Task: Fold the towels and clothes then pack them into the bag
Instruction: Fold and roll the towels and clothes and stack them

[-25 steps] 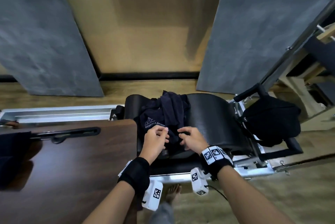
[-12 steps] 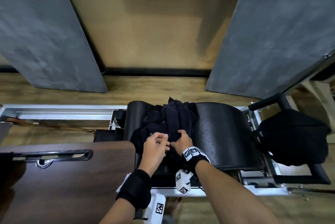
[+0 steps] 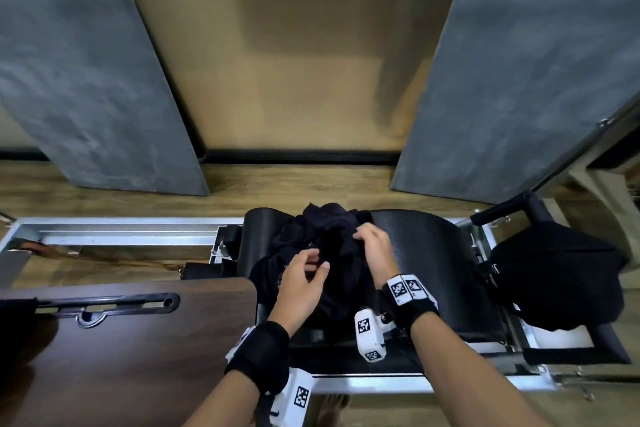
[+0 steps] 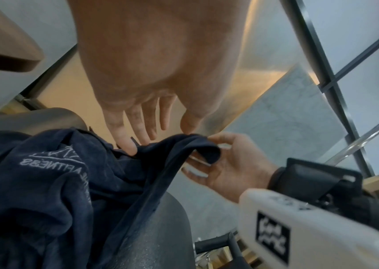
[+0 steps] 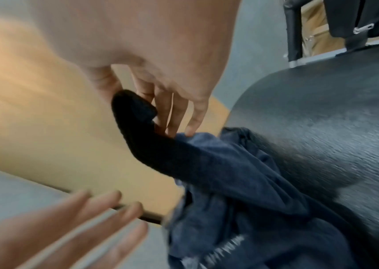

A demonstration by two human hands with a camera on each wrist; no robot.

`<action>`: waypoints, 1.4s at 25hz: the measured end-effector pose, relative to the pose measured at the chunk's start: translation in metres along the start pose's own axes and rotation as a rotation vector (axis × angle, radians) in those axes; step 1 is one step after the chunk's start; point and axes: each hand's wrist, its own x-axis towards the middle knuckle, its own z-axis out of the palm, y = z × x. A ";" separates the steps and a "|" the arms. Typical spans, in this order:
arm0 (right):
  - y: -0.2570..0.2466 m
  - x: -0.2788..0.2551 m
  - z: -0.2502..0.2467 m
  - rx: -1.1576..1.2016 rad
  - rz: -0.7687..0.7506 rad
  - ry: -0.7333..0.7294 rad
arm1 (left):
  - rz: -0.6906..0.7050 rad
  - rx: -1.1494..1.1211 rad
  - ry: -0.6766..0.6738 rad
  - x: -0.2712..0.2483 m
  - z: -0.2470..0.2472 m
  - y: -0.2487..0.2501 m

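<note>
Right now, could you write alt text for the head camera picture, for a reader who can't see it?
Seen from above, a person's right hand grips a crumpled dark navy garment heaped on a black padded bench, while the left hand hovers over it with its fingers loosely curled. A black bag sits on the right, a dark wooden tabletop on the left.

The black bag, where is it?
In the head view, the black fabric bag sits at the far right, on the metal frame beside the black curved pad.
</note>
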 end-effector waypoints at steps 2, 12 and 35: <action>-0.035 -0.018 -0.012 0.177 -0.031 -0.042 | 0.082 0.003 -0.028 -0.009 0.000 0.016; -0.128 -0.171 -0.035 0.108 -0.521 -0.187 | 0.516 -0.207 0.101 -0.113 -0.031 0.123; -0.148 -0.444 0.049 -0.061 -0.779 -0.308 | 0.828 -0.176 -0.047 -0.331 -0.230 0.122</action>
